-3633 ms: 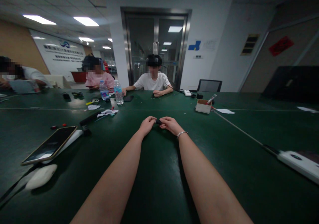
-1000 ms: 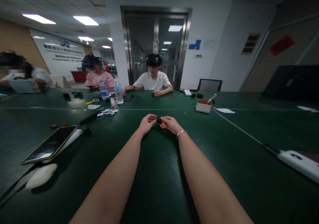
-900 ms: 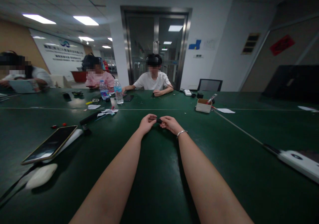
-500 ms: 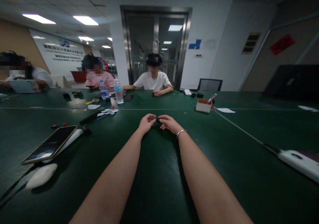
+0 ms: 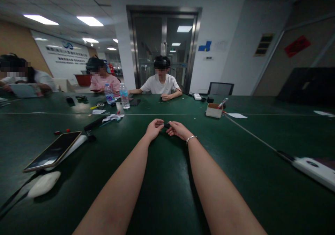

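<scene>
L hand (image 5: 154,129) had fingers narrow, on the black obj.'s (image 5: 166,126) 9 o'clock end. It sat betw. both hands above the worktop (image 5: 167,186), long axis approx. 9-to-3; front end too sm. to tell. R hand (image 5: 178,129) pinched the 3 o'clock end, fingers nearly closed.

Our one view, head-worn, facing forward across the green table (image 5: 167,172)

We look forward and down from head height at the near edge, our forearms close in the lower frame, our left hand (image 5: 154,129) and right hand (image 5: 179,130) at mid-frame, the glass door (image 5: 163,50) farther off at upper centre.
</scene>
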Tool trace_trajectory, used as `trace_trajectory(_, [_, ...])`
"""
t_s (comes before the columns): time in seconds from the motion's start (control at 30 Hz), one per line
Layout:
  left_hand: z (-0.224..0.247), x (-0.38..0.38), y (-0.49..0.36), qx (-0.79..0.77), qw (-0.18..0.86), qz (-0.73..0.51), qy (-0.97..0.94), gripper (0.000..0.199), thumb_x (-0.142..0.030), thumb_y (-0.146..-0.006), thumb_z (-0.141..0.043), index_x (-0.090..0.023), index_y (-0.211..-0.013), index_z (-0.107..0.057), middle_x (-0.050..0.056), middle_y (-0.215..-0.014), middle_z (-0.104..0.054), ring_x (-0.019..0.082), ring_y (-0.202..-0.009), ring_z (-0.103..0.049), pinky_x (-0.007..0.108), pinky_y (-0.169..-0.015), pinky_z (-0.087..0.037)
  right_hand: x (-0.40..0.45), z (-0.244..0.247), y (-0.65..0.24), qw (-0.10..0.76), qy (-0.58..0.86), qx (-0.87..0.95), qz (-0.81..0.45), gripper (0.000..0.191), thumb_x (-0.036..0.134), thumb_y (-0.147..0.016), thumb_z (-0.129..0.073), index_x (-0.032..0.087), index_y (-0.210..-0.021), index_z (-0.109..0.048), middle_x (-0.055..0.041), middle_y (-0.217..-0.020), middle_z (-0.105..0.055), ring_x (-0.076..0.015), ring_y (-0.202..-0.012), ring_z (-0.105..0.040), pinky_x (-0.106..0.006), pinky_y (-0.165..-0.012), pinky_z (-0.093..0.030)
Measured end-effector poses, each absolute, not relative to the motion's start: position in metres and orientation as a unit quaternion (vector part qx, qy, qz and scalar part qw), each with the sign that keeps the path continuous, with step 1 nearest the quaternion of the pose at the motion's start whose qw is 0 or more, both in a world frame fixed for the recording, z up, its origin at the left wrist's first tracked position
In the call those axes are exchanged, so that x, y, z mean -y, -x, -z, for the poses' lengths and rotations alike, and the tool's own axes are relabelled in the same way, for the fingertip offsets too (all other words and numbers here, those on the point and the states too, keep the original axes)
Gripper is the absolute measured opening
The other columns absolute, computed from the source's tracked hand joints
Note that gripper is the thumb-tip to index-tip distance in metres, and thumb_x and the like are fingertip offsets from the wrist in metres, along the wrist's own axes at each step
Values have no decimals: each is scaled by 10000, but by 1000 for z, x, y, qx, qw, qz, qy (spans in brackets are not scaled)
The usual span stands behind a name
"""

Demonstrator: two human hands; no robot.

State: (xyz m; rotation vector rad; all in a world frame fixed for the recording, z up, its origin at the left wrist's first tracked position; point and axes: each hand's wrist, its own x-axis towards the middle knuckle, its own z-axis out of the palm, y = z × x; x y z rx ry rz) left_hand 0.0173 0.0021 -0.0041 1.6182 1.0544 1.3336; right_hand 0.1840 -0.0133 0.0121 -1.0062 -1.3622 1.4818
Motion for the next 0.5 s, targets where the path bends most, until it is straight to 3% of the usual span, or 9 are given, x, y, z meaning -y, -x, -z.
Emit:
trace_trajectory(0.03, [4, -2, -17, -416, 388, -523, -635, 226, -164, -716, -639, -138, -938, -610, 81, -898, -636, 144, -736, -604, 269, -616, -506, 14, -12, -185, 441, 399, 549, -588, 191, 205, -883, -526, 126, -1056, -512, -44, -719, -611, -79, -510, -592, -166, -473, -507])
trace_trajectory(0.13, [3, -2, -17, -425, 384, -521, -633, 218, -161, -727, -625, -140, -943, -610, 83, -914, -636, 142, -743, -600, 269, -622, -504, 15, -11, -189, 475, 382, 553, -568, 508, 10, -722, -629, 230, -1155, -479, -6, -890, -562, -61, -547, -609, -166, -472, -521])
trace_trajectory(0.2, [3, -1, -17, -428, 383, -519, -633, 212, -154, -733, -616, -140, -944, -609, 82, -912, -634, 142, -751, -600, 261, -618, -502, 15, -10, -189, 479, 381, 547, -571, 608, -7, -689, -642, 263, -1196, -444, 9, -901, -543, -56, -540, -609, -172, -478, -529])
trace_trajectory(0.4, [6, -4, -17, -405, 378, -520, -650, 214, -147, -722, -624, -143, -935, -610, 83, -910, -638, 160, -806, -610, 297, -683, -513, 10, -9, -184, 445, 430, 543, -567, 326, 188, -843, -568, 155, -1147, -457, -11, -701, -592, -75, -434, -561, -177, -398, -483])
trace_trajectory(0.5, [9, -7, -17, -397, 370, -528, -653, 206, -152, -708, -645, -147, -913, -619, 76, -888, -643, 164, -834, -613, 334, -764, -510, 11, -9, -185, 456, 416, 566, -547, 502, 94, -760, -633, 207, -1203, -426, 0, -783, -600, -53, -411, -538, -162, -368, -458])
